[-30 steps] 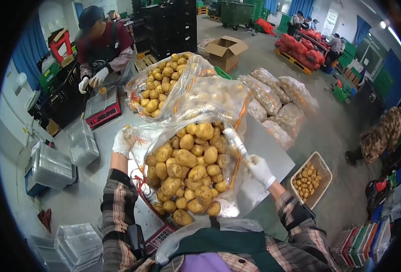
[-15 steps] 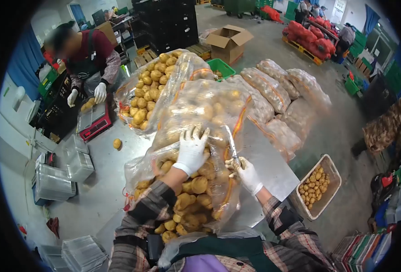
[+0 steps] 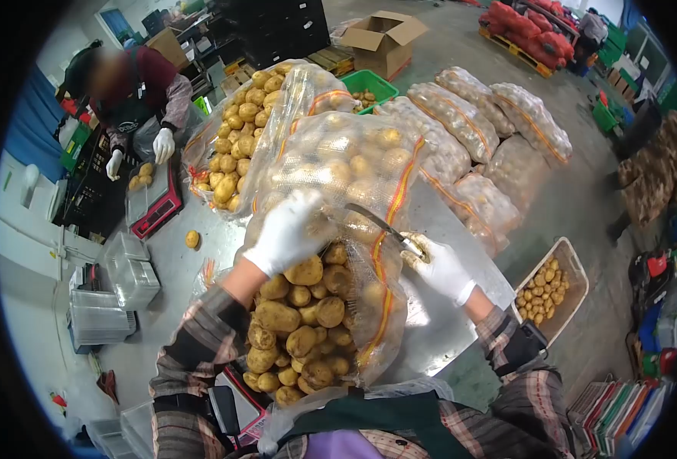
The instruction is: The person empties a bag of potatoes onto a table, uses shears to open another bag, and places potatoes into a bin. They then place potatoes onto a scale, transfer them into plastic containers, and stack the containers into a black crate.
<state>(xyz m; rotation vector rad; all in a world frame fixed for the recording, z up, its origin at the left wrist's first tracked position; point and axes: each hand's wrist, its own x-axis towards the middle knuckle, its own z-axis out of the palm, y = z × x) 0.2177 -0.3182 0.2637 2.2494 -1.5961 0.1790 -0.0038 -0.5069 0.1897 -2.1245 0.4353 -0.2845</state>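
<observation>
My left hand (image 3: pixel 292 229), white-gloved and blurred, is closed on the clear mesh bag (image 3: pixel 338 153) at the cut edge. In my right hand (image 3: pixel 439 268), also gloved, is a knife (image 3: pixel 376 222), its curved blade pointing left over the bag. Bare potatoes (image 3: pixel 301 340) lie exposed in the bag's lower part, nearest my body. The bag's upper part still covers the other potatoes, and an orange-yellow stripe runs down its right side.
Across the metal table (image 3: pixel 181 287), a co-worker (image 3: pixel 136 99) stands by a red scale (image 3: pixel 159 210). Full bags (image 3: pixel 453 118) lie beyond. A potato bin (image 3: pixel 552 294) stands right; clear boxes (image 3: pixel 101 315) sit left.
My left hand has moved left and closed on the plastic, which is drawn back, baring more potatoes. The knife now tilts left instead of pointing forward. My view has shifted.
</observation>
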